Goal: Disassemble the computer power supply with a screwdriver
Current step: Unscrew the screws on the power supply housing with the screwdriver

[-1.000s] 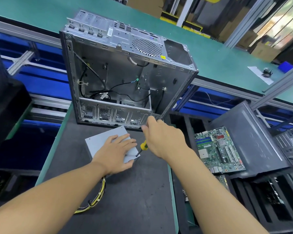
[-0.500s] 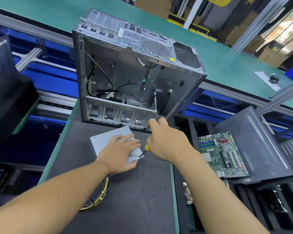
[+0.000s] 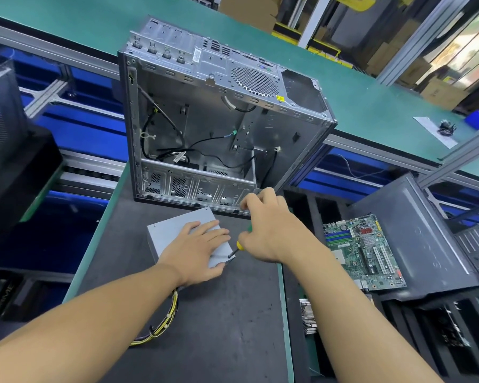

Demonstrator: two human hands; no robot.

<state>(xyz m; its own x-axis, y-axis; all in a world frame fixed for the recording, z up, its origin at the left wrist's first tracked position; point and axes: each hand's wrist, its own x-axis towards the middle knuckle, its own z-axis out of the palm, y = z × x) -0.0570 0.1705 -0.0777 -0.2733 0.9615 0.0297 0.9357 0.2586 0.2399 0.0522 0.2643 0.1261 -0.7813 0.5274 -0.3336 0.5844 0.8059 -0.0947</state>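
Observation:
A grey metal power supply [image 3: 174, 226] lies flat on the dark work mat [image 3: 205, 327]. Its yellow and black cable bundle [image 3: 161, 324] trails toward me from under my left forearm. My left hand [image 3: 197, 251] rests flat on the box's top with the fingers straight. My right hand [image 3: 268, 230] grips a screwdriver [image 3: 239, 246] with a yellow and green handle. The dark tip points down-left at the near right corner of the box, just beside my left fingertips.
An emptied computer case [image 3: 221, 125] stands open right behind the power supply. A green motherboard [image 3: 362, 252] lies on a grey side panel [image 3: 426, 244] to the right. Blue bins and a green conveyor [image 3: 357, 87] sit beyond. A black unit [image 3: 9, 161] stands at left.
Both hands stay on the power supply in much the same pose. The view has shifted, so the case and bench sit further right and lower in the frame.

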